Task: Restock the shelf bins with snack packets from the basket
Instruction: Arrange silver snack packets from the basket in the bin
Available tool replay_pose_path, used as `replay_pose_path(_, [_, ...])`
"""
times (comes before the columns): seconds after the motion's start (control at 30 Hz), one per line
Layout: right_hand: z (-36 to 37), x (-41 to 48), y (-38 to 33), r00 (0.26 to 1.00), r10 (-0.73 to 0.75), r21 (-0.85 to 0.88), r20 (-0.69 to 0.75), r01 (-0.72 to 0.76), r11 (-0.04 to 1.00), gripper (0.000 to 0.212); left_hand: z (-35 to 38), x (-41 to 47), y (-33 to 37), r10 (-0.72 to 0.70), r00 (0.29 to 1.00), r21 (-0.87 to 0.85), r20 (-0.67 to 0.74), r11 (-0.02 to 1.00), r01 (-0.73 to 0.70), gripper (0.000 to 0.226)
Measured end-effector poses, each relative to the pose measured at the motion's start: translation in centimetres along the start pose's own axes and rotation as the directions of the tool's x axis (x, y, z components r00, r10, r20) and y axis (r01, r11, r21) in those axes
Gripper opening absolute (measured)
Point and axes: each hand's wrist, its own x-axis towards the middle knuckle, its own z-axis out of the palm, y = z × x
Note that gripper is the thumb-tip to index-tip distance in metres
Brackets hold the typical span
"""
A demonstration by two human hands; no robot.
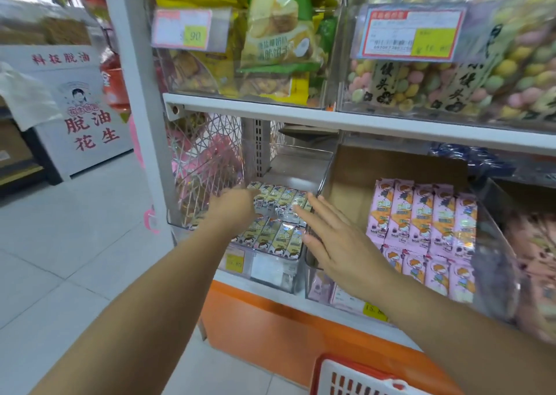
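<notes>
Shop aisle, tiled floor [75, 244]; clear bin [270, 269] holds yellow snack packets [279, 233]. Over them, left hand [237, 211] touches the back row, grip unclear; right hand [340, 244] flat, fingers straight, at the bin's right edge. Below, red basket [355, 376], contents hidden.

In the clear bin [270, 269] on the lower shelf lie rows of yellow snack packets [279, 238]. The left hand [237, 205] reaches onto the bin's back row; its grip is unclear. The right hand [340, 244] hovers flat, fingers straight, over the bin's right wall. Pink packets [421, 214] stand right of the bin, and a red basket [346, 376] sits below it.
</notes>
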Motion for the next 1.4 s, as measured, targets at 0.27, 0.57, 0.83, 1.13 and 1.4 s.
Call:
replay_pose_path(0.27, [2.7,-13.5,-1.2,0.977,-0.177,0.125,-0.116,0.191,0.974,0.033,8.2,-18.3,2.9,0.2,0.82,-0.432,-0.537,0.769,-0.471,0.042])
replay_pose_path(0.57, [10.2,-26.9,6.2,0.631,0.46,-0.122,0.624,-0.503,0.856,0.031,21.4,-24.3,5.6,0.254,0.957,-0.446,0.143,0.879,-0.166,0.053])
replay_pose_path(0.83, [15.6,-30.5,9.6,0.29,0.686,-0.134,0.668,-0.859,0.494,0.046,24.6,-24.6,6.0,0.179,0.981,-0.491,0.077,0.863,-0.119,0.059])
replay_pose_path(1.13, [22.2,-31.1,9.5,-0.087,0.869,0.196,0.488,-0.959,-0.207,0.04,24.5,-24.7,6.1,0.154,0.984,-0.502,0.087,0.86,-0.09,0.057])
replay_pose_path(1.4, [23.5,-29.6,8.7,-0.194,0.897,0.38,0.397,-0.855,-0.353,0.047,24.7,-24.6,6.1,0.149,0.986,-0.469,0.078,0.878,-0.095,0.058])
